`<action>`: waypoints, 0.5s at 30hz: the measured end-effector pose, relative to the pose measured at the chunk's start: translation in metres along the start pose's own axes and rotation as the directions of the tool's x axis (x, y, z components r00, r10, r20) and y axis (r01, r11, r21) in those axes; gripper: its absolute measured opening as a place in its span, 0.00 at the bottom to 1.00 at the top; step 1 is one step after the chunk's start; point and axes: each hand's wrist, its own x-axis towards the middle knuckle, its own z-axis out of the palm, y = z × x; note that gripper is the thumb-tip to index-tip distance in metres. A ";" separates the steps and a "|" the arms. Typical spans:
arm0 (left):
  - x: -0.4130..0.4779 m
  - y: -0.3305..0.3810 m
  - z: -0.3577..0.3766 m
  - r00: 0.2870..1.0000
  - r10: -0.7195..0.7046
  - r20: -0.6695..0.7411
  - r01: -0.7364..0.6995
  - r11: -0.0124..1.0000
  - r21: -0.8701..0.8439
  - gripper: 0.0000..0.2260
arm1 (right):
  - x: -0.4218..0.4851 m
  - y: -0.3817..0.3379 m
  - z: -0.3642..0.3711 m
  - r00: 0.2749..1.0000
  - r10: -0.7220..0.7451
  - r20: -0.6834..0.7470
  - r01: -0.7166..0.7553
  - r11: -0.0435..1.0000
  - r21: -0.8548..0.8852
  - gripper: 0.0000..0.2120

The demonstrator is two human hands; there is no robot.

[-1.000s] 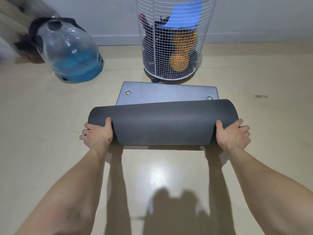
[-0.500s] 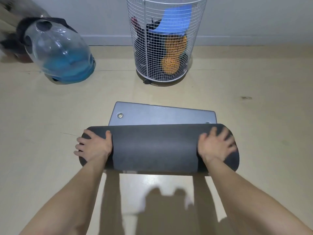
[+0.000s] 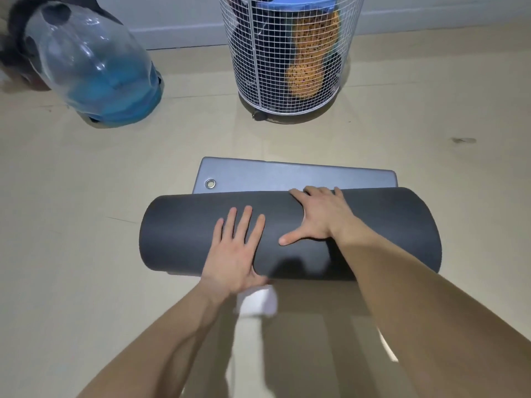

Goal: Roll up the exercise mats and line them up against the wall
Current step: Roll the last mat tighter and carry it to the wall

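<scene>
The dark grey mat (image 3: 373,234) lies on the floor in the middle of the view, nearly all of it wound into a thick roll set crosswise to the person; a short flat tail (image 3: 287,175) of lighter grey sticks out from under the far side of the roll, with a metal eyelet (image 3: 210,183) near its left corner. The left hand (image 3: 235,254) lies flat on the near slope of the roll, fingers straight and slightly apart, palm pressing down; the right hand (image 3: 319,216) is spread wide over the crest, fingers reaching to the far edge and thumb stretched out toward the left hand. Neither hand grips anything.

The floor (image 3: 86,196) is smooth, pale beige and glossy; it shows faint seam lines, a small dark smudge (image 3: 462,140) off to the right, the shadows of both forearms and a bright patch of reflected light (image 3: 255,303) just below the left wrist. A pale wall (image 3: 178,12) with a light skirting board (image 3: 178,38) closes the room at the back.

Beyond the mat, near the wall, stands a round white wire basket (image 3: 253,58); inside it are an orange speckled piece (image 3: 313,67), something blue (image 3: 301,1) at the top and dark items (image 3: 244,53) on the left – what they are cannot be told. To the left a big clear plastic jug (image 3: 86,53) leans over, blue at its lower end; a dark blurred shape (image 3: 14,47) lies behind it.
</scene>
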 end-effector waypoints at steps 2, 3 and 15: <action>0.025 -0.013 -0.009 0.998 -0.010 0.056 0.011 1.000 -0.019 0.64 | 0.010 0.002 -0.004 0.999 0.039 -0.037 -0.039 0.999 -0.020 0.59; 0.040 -0.025 -0.018 0.997 0.006 0.077 -0.002 0.999 -0.054 0.64 | 0.009 0.001 -0.003 0.992 0.078 -0.102 -0.082 0.996 -0.043 0.54; 0.102 -0.052 -0.036 0.934 -0.288 -0.213 0.246 0.948 -0.201 0.52 | 0.061 0.017 -0.042 0.975 0.070 -0.212 -0.087 0.994 -0.073 0.61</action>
